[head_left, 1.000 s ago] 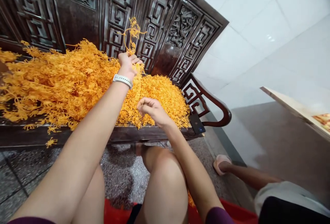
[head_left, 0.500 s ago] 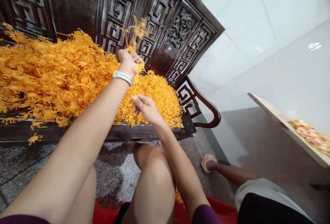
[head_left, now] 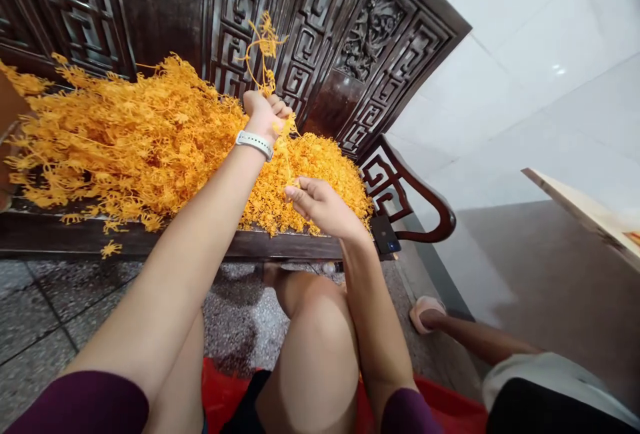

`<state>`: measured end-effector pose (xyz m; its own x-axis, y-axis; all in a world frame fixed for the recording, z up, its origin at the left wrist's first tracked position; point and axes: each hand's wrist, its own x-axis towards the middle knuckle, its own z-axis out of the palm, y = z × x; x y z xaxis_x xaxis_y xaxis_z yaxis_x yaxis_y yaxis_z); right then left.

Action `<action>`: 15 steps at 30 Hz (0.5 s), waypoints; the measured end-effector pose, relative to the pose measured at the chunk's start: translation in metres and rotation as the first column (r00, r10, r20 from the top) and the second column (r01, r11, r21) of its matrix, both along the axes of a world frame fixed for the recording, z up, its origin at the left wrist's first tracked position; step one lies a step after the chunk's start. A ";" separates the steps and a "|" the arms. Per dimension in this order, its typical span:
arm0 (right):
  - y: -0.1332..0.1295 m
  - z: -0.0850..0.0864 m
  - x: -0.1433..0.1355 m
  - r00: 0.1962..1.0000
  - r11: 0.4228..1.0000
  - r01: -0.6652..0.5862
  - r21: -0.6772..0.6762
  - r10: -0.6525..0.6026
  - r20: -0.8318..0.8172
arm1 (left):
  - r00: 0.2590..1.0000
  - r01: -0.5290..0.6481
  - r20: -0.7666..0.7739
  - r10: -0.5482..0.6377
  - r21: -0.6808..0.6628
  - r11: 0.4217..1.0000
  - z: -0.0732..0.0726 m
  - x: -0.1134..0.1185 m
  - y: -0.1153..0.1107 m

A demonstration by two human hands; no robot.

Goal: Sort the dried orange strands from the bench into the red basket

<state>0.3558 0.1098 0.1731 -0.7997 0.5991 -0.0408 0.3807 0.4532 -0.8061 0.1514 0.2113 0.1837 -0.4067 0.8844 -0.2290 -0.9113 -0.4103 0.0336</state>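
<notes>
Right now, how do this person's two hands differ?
The left hand is farther back over the bench than the right hand. The left wears a white wristband; the right wears none. The left grips an orange bunch; the right is pinched, seemingly on a thin strand. Both are curled.

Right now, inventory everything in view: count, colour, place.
strands: uncountable, orange, heaped on bench
bench: one, dark brown, under strands
phone: one, black, bench's right end
board: one, pale, right edge
wall: one, white, upper right
floor: one, grey, below
red item: count unclear, red, bottom edge
another person: one, pale clothing, pink slipper, lower right
wristband: one, white, left wrist
sleeves: two, purple, bottom edge
legs: two, bare, bottom centre
left hand: one, bare, gripping strands
right hand: one, bare, pinching strand
</notes>
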 end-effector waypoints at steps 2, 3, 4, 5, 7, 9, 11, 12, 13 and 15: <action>-0.002 0.003 0.001 0.998 0.996 0.040 0.080 -0.043 0.038 | 1.000 -0.003 -0.002 0.003 -0.012 1.000 -0.004 0.003 0.003; -0.003 0.004 0.001 0.997 0.992 0.053 0.116 -0.059 0.050 | 1.000 0.008 0.000 -0.008 -0.024 1.000 -0.005 0.004 0.004; -0.004 0.006 0.002 0.997 0.991 0.052 0.124 -0.058 0.045 | 1.000 0.023 0.007 -0.023 -0.031 0.999 -0.006 0.006 0.006; -0.005 0.007 0.004 0.999 0.995 0.032 0.091 -0.034 0.022 | 0.999 0.034 0.014 -0.034 -0.029 0.999 -0.006 0.007 0.007; -0.004 0.008 0.008 0.996 0.996 -0.050 -0.074 0.044 -0.078 | 0.999 0.040 0.007 -0.040 0.011 0.999 -0.001 0.012 0.007; -0.002 0.007 0.014 0.976 0.959 -0.150 -0.242 0.104 -0.194 | 0.999 0.046 -0.017 -0.045 0.056 0.997 0.010 0.019 0.004; 0.001 0.006 0.020 0.951 0.915 -0.230 -0.331 0.139 -0.276 | 0.997 0.061 -0.054 -0.056 0.097 0.993 0.026 0.026 -0.003; 0.002 0.005 0.022 0.940 0.900 -0.263 -0.347 0.158 -0.303 | 0.995 0.072 -0.078 -0.063 0.124 0.990 0.035 0.030 -0.006; 0.003 0.004 0.023 0.928 0.889 -0.294 -0.352 0.178 -0.327 | 0.993 0.081 -0.103 -0.065 0.152 0.985 0.043 0.033 -0.010; 0.005 0.001 0.023 0.908 0.876 -0.337 -0.346 0.204 -0.367 | 0.988 0.085 -0.145 -0.056 0.205 0.975 0.056 0.037 -0.015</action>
